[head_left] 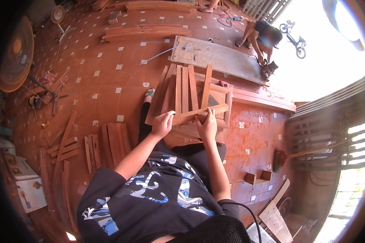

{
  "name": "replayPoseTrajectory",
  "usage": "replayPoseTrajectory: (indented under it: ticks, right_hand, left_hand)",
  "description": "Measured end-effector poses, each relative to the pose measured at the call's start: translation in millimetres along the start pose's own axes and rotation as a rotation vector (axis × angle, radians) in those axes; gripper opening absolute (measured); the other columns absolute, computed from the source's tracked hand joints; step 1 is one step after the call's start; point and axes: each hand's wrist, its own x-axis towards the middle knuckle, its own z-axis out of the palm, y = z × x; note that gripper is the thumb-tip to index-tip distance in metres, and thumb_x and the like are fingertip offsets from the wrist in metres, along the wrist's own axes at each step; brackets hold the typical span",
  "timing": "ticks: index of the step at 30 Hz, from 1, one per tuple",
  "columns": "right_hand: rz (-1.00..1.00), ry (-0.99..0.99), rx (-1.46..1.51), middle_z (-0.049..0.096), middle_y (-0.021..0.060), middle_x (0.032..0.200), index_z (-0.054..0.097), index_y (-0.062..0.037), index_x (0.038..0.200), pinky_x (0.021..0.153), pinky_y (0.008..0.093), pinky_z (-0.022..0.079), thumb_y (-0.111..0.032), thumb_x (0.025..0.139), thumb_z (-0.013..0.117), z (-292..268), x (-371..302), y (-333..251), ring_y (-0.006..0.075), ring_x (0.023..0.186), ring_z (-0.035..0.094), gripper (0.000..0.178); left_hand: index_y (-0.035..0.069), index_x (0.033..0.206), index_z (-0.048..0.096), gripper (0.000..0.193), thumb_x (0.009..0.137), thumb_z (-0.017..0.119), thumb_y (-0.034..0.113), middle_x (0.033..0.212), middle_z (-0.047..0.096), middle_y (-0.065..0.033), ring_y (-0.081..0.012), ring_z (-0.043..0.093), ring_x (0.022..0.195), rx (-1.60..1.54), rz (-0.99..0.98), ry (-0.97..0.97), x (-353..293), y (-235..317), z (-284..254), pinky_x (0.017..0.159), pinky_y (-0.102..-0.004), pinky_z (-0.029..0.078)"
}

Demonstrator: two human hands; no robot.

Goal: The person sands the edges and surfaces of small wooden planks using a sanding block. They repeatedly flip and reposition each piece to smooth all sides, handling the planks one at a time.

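Observation:
A short reddish-brown wooden strip (221, 108) lies crosswise in front of me, gripped at its left end by my left hand (162, 124). Closer to the strip's middle, my right hand (207, 126) is closed around it with the thumb along its upper side. Something brown shows beside the right fingers, too hidden to name. Beyond the hands, several narrow wooden strips (185, 89) lie side by side, pointing away from me. They rest on a low wooden, frame-like piece (228, 101). A small red object (223, 84) sits at its far right corner.
Farther off, another person (267, 36) bends over a long board (227, 58), holding a dark tool. Stacked wooden pieces (117, 141) lie on the tiled floor at left, near a large fan (18, 52). A broom (280, 157) and a small wooden box (257, 178) are at right.

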Motion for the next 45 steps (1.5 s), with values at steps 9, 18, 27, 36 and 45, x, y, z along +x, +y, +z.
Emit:
replayPoseTrajectory:
  ticks: [9,18,27,36,45]
  right_hand:
    - [-0.038,0.083,0.077,0.064,0.0203,0.13,0.054,0.0016,0.132,0.112,0.0469,0.043,-0.023,0.085,0.08,-5.9,-27.1,4.9,0.0419,0.138,0.05,0.059]
    - [0.254,0.02,0.184,0.065,0.0259,0.126,0.053,-0.0012,0.134,0.097,0.0451,0.052,-0.035,0.091,0.075,-23.6,-19.8,-11.4,0.0421,0.119,0.063,0.059]
    - [0.03,0.14,-0.342,0.059,0.0282,0.136,0.053,0.0076,0.129,0.107,0.0444,0.048,-0.027,0.084,0.079,-15.7,54.4,30.3,0.0428,0.129,0.056,0.062]
    - [-0.222,-0.052,-0.431,0.05,0.032,0.147,0.048,0.0079,0.133,0.093,0.0385,0.059,-0.033,0.093,0.063,75.3,-9.5,-62.2,0.0356,0.128,0.061,0.059]
    - [-0.017,0.049,-0.311,0.048,0.0346,0.147,0.043,0.0105,0.14,0.11,0.046,0.047,-0.029,0.092,0.07,34.1,20.0,-18.4,0.0436,0.136,0.051,0.068]
  left_hand:
    - [0.008,0.111,0.059,0.02,0.091,0.063,0.006,0.093,0.064,-0.0107,-0.0327,0.065,0.084,0.123,0.067,0.038,2.6,4.7,0.6,0.072,-0.0455,0.053]
    - [0.005,0.094,0.07,0.024,0.097,0.063,0.028,0.081,0.069,-0.0151,-0.0364,0.069,0.079,0.003,-0.465,-0.019,-10.5,-1.7,4.2,0.072,-0.0462,0.054]
    - [0.004,0.085,0.072,0.028,0.1,0.06,0.024,0.06,0.049,0.0048,-0.0039,0.047,0.056,-0.629,-0.861,-0.017,-11.3,-24.2,24.8,0.05,-0.0253,0.037]
    - [0.005,0.091,0.067,0.021,0.098,0.049,0.012,0.066,0.051,0.0033,-0.0048,0.044,0.054,-0.689,-0.874,0.071,-14.6,-22.1,33.9,0.048,-0.025,0.033]
    - [0.008,0.095,0.058,0.014,0.094,0.044,0.004,0.066,0.045,0.0053,-0.0049,0.039,0.054,-0.624,-0.837,0.177,-24.8,-41.4,28.5,0.047,-0.0262,0.032]
